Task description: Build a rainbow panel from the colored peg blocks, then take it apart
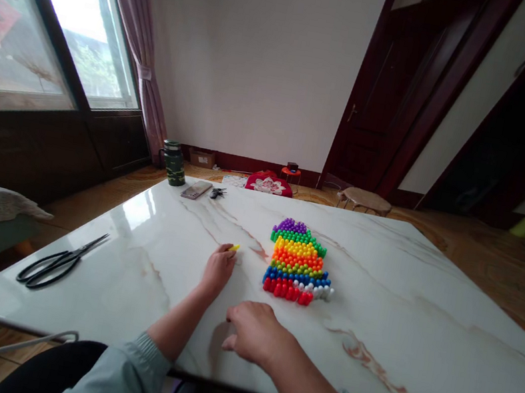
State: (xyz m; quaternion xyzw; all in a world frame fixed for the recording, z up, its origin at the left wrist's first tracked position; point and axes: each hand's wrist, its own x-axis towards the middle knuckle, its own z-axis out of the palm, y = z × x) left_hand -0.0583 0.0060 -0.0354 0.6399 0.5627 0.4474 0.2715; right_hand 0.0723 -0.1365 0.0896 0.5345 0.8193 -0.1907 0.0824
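My left hand is closed, pinching a small yellow piece that sticks out past the fingertips, just above the marble-patterned table. It looks like one of the glossy round-topped pieces, but its exact kind is too small to make out. Closer to the table's front edge, my right hand hovers with thumb and forefinger apart and nothing visible between them. Beyond it stand rows of bead-like colored pieces, grouped by color: purple, green, yellow, orange, olive, blue, white and red. Neither hand touches this block.
Black-handled scissors lie at the table's left. Along the far left edge are a camouflage flask, a phone and keys. A white cable runs by the front left edge. A stool stands behind the table.
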